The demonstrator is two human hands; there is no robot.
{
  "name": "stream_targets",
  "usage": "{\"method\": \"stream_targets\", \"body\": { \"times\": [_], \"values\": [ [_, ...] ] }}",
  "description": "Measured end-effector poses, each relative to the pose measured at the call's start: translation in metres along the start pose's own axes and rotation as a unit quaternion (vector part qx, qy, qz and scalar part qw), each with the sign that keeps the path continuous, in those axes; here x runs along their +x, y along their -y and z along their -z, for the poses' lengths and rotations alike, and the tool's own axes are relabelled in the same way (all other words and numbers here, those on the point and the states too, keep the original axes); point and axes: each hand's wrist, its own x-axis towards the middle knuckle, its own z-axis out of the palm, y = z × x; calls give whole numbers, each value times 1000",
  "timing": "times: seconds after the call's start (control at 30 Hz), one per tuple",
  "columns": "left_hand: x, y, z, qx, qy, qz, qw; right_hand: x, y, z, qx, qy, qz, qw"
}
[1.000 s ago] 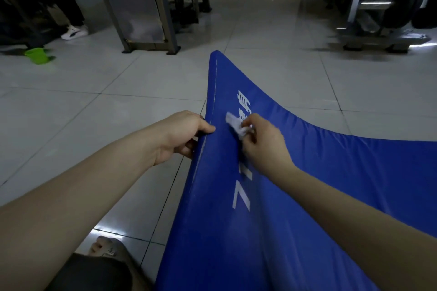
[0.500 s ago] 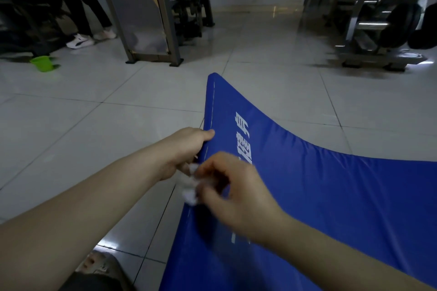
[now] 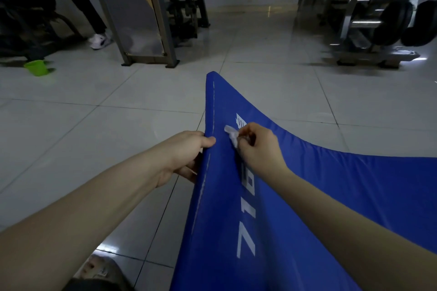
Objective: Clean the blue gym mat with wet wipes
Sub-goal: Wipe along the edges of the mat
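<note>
Bkgd: tiled floor (image 3: pixel 94 125), glossy. Green tub (image 3: pixel 36 67) far L on floor. Metal-framed panel (image 3: pixel 139 19) upright ctr-L, black gym machine (image 3: pixel 184 2) behind it. Weight rack w/ plates (image 3: pixel 397 23) far R. White shoe (image 3: pixel 99 41) near panel

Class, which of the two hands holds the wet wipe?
The right hand, pinching the white wipe against the blue mat; the left hand only grips the mat's edge.

The mat (image 3: pixel 343 172) runs past the right edge

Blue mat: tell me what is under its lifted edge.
The left hand grips that edge of the blue mat, thumb on top, fingers curled beneath. Whatever lies farther under is covered.
</note>
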Motion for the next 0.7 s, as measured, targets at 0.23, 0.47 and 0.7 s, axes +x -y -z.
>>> {"method": "stream_targets", "body": {
  "times": [0.23, 0.47, 0.7],
  "values": [
    [9, 4, 3, -33, -64, 7, 997, -86, 53, -19, -7, 118, 219, 969],
    [13, -2, 3, -13, -73, -32, 997, -85, 54, -20, -143, 107, 415, 892],
    [14, 3, 4, 17, -68, -21, 997, -29, 3, -14, -115, 21, 171, 978]
  ]
}}
